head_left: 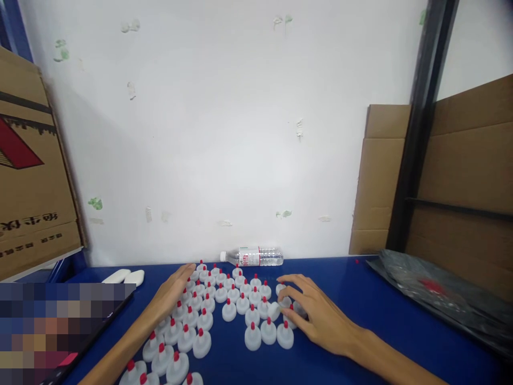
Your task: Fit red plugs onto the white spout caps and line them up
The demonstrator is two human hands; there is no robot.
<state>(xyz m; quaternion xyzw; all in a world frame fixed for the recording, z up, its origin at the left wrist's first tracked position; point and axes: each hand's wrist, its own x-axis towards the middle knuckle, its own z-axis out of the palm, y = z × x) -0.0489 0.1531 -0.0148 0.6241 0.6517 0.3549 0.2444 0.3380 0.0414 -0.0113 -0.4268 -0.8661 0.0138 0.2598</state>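
Observation:
Several white caps with red tips (pixel 228 310) stand in rows on a blue table (pixel 360 305). My left hand (pixel 170 293) lies flat and edge-on against the left side of the group, fingers stretched out. My right hand (pixel 316 313) rests on the right side of the group with fingers spread and curved over a few caps; one cap (pixel 273 310) lies on its side by the fingertips. Neither hand clearly grips anything.
A clear water bottle (pixel 254 256) lies against the white wall behind the caps. Cardboard boxes stand at left (pixel 32 171) and right (pixel 460 171). A black plastic bag (pixel 444 294) lies at right. Two white objects (pixel 124 277) lie at left.

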